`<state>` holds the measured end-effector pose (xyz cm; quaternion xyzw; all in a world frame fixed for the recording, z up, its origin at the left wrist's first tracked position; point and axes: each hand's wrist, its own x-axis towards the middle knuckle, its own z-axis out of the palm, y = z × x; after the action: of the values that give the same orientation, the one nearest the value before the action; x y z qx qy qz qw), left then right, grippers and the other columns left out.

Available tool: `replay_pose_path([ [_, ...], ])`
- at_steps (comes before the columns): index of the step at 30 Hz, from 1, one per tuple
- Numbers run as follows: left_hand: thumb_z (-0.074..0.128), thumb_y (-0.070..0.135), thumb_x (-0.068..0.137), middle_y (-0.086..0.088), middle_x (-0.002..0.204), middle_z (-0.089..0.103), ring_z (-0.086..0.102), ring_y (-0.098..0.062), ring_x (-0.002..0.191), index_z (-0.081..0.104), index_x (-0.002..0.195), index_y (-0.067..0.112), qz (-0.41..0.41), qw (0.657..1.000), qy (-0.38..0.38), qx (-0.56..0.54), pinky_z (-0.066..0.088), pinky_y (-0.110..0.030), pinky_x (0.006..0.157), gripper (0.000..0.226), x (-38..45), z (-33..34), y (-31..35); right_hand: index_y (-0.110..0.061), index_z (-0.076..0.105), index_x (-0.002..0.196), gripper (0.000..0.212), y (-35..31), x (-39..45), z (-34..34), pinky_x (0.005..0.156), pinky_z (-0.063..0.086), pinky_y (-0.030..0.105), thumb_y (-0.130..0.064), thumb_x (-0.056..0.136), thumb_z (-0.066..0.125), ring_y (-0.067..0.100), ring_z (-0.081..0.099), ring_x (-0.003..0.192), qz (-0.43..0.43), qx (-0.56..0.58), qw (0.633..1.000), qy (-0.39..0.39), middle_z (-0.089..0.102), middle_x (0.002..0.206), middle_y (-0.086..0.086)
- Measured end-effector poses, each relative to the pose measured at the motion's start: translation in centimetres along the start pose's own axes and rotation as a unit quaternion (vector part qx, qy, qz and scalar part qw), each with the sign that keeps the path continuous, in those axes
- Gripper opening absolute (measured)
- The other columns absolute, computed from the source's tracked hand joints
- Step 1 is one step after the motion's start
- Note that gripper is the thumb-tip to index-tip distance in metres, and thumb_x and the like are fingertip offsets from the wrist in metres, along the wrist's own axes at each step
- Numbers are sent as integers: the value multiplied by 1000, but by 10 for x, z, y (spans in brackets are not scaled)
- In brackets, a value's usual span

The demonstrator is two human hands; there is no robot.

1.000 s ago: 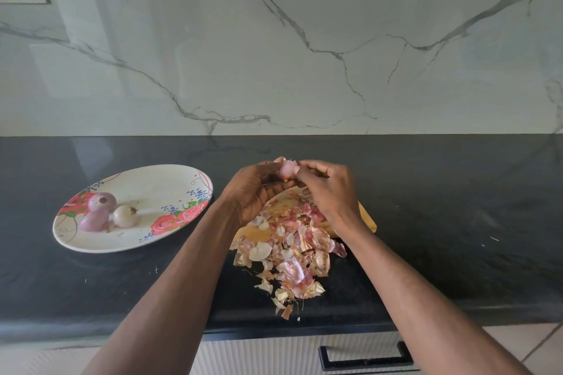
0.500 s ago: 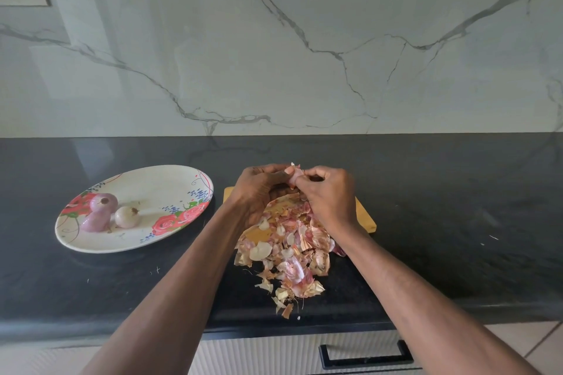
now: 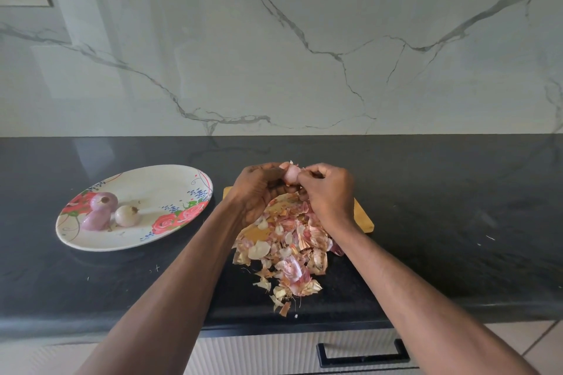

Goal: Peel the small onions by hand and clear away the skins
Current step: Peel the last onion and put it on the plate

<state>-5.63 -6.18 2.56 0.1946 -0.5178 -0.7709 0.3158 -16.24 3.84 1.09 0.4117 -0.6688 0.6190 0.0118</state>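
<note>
Where the two hands meet above the far end of the skin pile, the small onion (image 3: 291,175) sits between them: the left hand (image 3: 259,189) curls its fingers round it as the steadying grip, and the right hand (image 3: 327,189) pinches at its upper right side, apparently on a flap of skin, though the fingertips themselves are partly hidden. The bulb shows pale pink and glossy, with a little papery tuft standing up at its top, so it looks mostly bare already.

It should handle as a light, firm thing, smooth and probably slippery once the dry layer is gone; a cupped hold round its middle suits it better than a tight squeeze. The skin is the opposite, I would judge: thin, brittle, prone to tearing into scraps, so it is best taken at a loose edge near the tip or the root and drawn along the bulb.

Below the hands lies the heap of skins (image 3: 286,246), pink, tan and white flakes spread over a wooden board (image 3: 364,219) and spilling onto the dark worktop (image 3: 457,222) toward the near edge. To the left, well apart, a flowered plate (image 3: 158,186) holds three peeled onions (image 3: 105,211) close together, two purple and one whitish.
</note>
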Motion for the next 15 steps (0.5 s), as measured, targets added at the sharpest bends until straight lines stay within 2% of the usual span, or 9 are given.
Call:
replay_pose_path([
  [2, 51, -5, 98, -26, 103, 70, 70, -29, 83, 63, 115, -12, -11, 1000, -2, -13, 62, -30, 72, 22, 0, 0, 2, -7, 75, 73, 16, -4, 1, -3, 52, 54, 42, -15, 87, 76, 23, 69, 54, 55, 48, 997, 2, 71, 64, 7],
  [5, 50, -2, 100, -24, 99, 71, 69, -28, 82, 65, 110, -7, -19, 1000, -2, -5, 62, -29, 72, 19, -3, 1, 3, -8, 75, 73, 15, -7, 1, -6, 52, 55, 43, -14, 87, 76, 24, 69, 55, 68, 58, 996, 2, 72, 64, 7],
  [7, 60, 9, 98, -22, 97, 72, 70, -27, 81, 67, 107, -8, -19, 1000, 2, 4, 62, -30, 73, 20, -4, 3, 3, -9, 74, 70, 19, -4, 1, -4, 45, 47, 38, -18, 86, 77, 21, 62, 49, 49, 46, 998, -2, 69, 61, 7],
  [9, 73, 19, 88, -17, 91, 72, 70, -23, 78, 69, 103, -9, -8, 999, -8, 44, 61, -29, 71, 32, -5, 6, 4, -9, 74, 68, 23, -3, -2, -1, 41, 36, 33, -21, 87, 77, 11, 47, 44, 17, 25, 999, -13, 66, 58, 7],
  [11, 76, 17, 84, -15, 85, 70, 69, -21, 72, 70, 99, -8, 0, 998, -12, 64, 60, -27, 68, 30, -6, 6, 3, -10, 76, 70, 20, -5, -2, -1, 40, 41, 34, -18, 88, 75, 14, 54, 46, 14, 32, 999, -27, 69, 59, 2],
  [13, 71, 9, 88, -15, 85, 70, 70, -21, 72, 68, 99, -8, -1, 999, -5, 39, 61, -27, 69, 21, -5, 5, 3, -10, 80, 75, 13, -9, -3, -4, 41, 45, 26, -12, 86, 75, 9, 62, 49, 33, 66, 996, -42, 73, 64, -4],
  [15, 67, 5, 91, -18, 88, 70, 71, -23, 75, 65, 103, -8, -12, 1000, -4, 4, 62, -28, 71, 17, -6, 4, 4, -12, 80, 72, 13, -12, -3, -5, 46, 46, 19, -9, 84, 75, 3, 62, 50, 48, 82, 994, -45, 73, 64, -5],
])
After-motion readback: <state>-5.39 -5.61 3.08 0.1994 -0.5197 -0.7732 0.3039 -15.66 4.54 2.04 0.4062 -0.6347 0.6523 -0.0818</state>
